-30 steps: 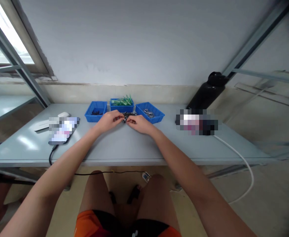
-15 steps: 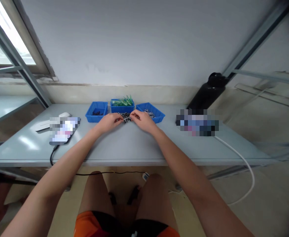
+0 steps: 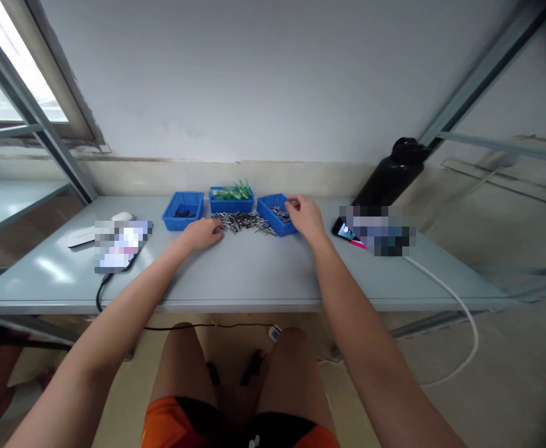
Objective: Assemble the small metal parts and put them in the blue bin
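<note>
Your left hand: fingers curled narrow, metal pile's 8 o'clock edge. Right hand: fingers bent narrow, metal-piece bin's 3 o'clock rim. Can't tell either grip. Three bins around one pile: dark-piece bin, 10; green-strip bin, 12; metal-piece, 2.

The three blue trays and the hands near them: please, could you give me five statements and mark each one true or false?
1. The right hand is at the right tray. True.
2. The green pieces are in the left tray. False: they are in the middle tray.
3. A pile of metal pieces lies on the table, in front of the middle tray. True.
4. The left hand is inside the left tray. False: it is at the left end of the pile.
5. The black bottle is to the right of the trays. True.
</note>
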### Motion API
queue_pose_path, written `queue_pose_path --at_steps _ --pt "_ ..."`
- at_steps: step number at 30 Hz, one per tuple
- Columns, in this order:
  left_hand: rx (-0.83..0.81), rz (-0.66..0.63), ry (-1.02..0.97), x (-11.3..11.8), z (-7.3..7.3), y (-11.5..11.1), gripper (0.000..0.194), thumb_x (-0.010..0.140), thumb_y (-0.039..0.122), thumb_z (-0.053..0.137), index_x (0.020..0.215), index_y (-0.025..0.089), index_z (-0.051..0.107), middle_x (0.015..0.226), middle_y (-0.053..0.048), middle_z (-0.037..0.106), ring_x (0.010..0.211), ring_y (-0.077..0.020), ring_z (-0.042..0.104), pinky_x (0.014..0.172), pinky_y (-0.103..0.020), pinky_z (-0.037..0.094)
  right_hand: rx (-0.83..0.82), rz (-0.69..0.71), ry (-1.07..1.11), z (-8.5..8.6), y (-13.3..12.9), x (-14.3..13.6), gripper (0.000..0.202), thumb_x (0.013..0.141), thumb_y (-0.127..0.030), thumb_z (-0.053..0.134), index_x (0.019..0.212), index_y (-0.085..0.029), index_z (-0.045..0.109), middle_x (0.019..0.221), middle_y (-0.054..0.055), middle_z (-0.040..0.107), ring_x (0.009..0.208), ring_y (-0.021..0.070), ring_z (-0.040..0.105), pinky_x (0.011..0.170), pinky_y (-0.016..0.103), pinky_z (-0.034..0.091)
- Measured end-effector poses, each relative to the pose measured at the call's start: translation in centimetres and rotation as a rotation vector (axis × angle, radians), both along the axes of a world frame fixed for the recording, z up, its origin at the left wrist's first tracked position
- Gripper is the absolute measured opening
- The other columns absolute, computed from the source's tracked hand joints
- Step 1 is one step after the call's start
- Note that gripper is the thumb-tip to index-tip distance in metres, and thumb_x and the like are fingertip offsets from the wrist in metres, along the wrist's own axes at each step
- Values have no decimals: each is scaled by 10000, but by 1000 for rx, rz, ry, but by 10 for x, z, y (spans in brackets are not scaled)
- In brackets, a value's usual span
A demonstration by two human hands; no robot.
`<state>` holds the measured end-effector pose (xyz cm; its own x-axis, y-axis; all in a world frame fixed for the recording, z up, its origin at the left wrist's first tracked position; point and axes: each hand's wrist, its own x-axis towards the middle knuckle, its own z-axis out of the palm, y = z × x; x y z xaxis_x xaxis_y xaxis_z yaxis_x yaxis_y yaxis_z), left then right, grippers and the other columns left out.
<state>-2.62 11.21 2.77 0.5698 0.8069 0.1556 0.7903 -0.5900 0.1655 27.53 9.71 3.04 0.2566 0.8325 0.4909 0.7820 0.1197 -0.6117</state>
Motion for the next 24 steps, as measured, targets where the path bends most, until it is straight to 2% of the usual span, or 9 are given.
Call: queue_pose_path --at_steps 3,7,12,14,19,24 --pt "31 -3 -3 -3 -2 4 286 847 353 543 1039 205 694 855 -65 725 728 -215 663 598 -256 453 30 35 -2 -2 0 -9 251 867 -334 514 995 -166 649 886 113 685 848 236 619 854 398 459" --pt "99 -25 17 -4 -5 7 247 817 262 551 995 190 706 827 -66 727 706 -202 663 592 -242 457 77 61 63 1 -3 -20 233 856 -308 509 961 -166 661 868 105 689 803 214 618 834 372 467" --pt "59 101 112 2 5 -4 301 855 247 509 1104 187 668 1052 -108 694 941 -256 666 742 -292 511 137 95 124 4 -5 -27 233 853 -353 514 915 -186 664 851 89 701 797 208 630 808 362 475" --pt "58 163 161 5 10 -11 324 881 245 481 1156 176 637 1131 -139 658 969 -278 664 776 -330 516 142 122 133 4 -5 -29 242 851 -380 523 904 -192 666 845 82 703 795 204 633 800 358 476" --pt "19 256 189 9 12 -15 266 891 220 462 1046 110 648 982 -185 691 932 -312 673 777 -366 513 146 156 146 3 -4 -34 212 841 -379 538 873 -210 661 821 65 707 772 200 633 784 353 485" --pt "-4 257 169 8 9 -11 233 866 140 465 1005 120 651 955 -173 699 919 -296 679 769 -355 513 108 185 151 3 -6 -41 168 838 -328 548 870 -206 659 812 63 701 759 196 633 769 343 483"
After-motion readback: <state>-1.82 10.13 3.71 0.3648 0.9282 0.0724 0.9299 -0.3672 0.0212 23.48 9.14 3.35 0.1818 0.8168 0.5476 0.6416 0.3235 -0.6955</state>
